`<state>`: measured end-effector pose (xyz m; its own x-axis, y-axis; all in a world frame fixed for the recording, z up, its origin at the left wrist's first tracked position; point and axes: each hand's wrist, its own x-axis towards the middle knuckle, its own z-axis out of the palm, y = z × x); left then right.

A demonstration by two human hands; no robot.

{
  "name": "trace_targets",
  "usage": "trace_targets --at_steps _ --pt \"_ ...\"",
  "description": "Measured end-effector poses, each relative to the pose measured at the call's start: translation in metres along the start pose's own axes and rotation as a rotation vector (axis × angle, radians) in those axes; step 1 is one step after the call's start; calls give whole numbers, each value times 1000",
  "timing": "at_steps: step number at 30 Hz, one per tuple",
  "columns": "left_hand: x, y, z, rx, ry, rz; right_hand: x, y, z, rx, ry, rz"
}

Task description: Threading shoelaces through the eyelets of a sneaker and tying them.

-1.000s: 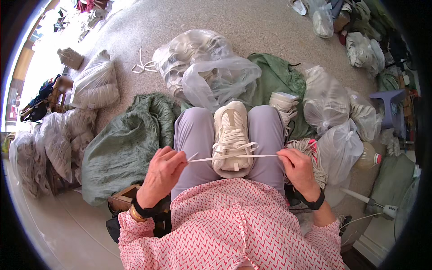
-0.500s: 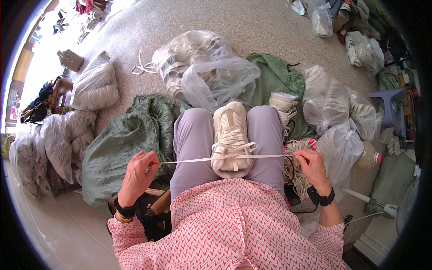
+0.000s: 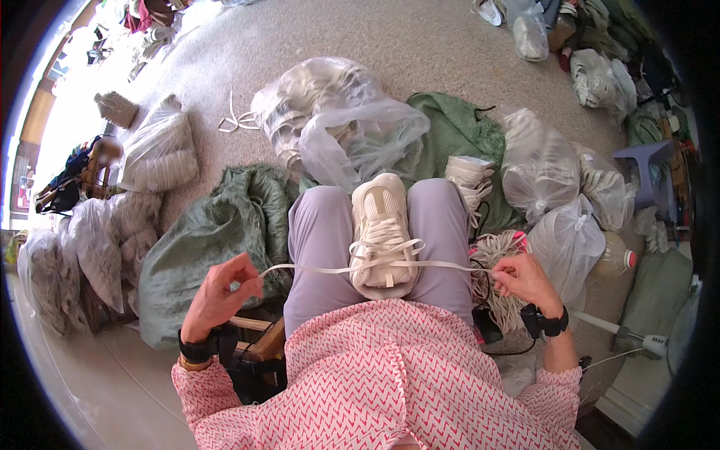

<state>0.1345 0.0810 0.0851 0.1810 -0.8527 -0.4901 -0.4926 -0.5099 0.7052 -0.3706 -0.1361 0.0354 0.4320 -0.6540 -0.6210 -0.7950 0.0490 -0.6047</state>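
A cream sneaker (image 3: 380,214) stands between my thighs, toe pointing away from me, its front crisscrossed with lace. From its collar end the pale flat shoelace (image 3: 311,268) runs out to both sides, sagging a little. My left hand (image 3: 223,291) pinches one lace end between thumb and fingertips, left of my knee. The other end is pinched by my right hand (image 3: 527,283), over a bundle of loose laces (image 3: 499,300). A loop of lace lies across the tongue.
Ahead lies an open clear bag (image 3: 322,112) of cream shoes. Green sacks (image 3: 214,255) flank my legs. More bagged shoes (image 3: 541,169) stand at the right, near a purple stool (image 3: 646,169). Another cream shoe (image 3: 470,184) rests beyond my right knee.
The lace was pulled straight and taut; now it curves slackly. My hands stay at its ends with slightly changed wrist angles. The sneaker remains between my thighs.
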Motion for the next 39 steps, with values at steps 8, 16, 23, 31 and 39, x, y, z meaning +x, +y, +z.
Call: trace_targets --at_steps 8,16,23,31,39 --pt "47 86 34 -767 -165 361 29 -94 7 836 -147 -286" --pt "77 79 85 -570 -134 561 37 -97 47 636 49 -386" --pt "63 53 107 -721 -221 346 43 -83 92 690 73 -331" --pt "63 46 117 -746 -197 245 50 -80 107 690 166 -348" --pt "63 40 121 -725 -156 224 54 -78 110 738 173 -328"
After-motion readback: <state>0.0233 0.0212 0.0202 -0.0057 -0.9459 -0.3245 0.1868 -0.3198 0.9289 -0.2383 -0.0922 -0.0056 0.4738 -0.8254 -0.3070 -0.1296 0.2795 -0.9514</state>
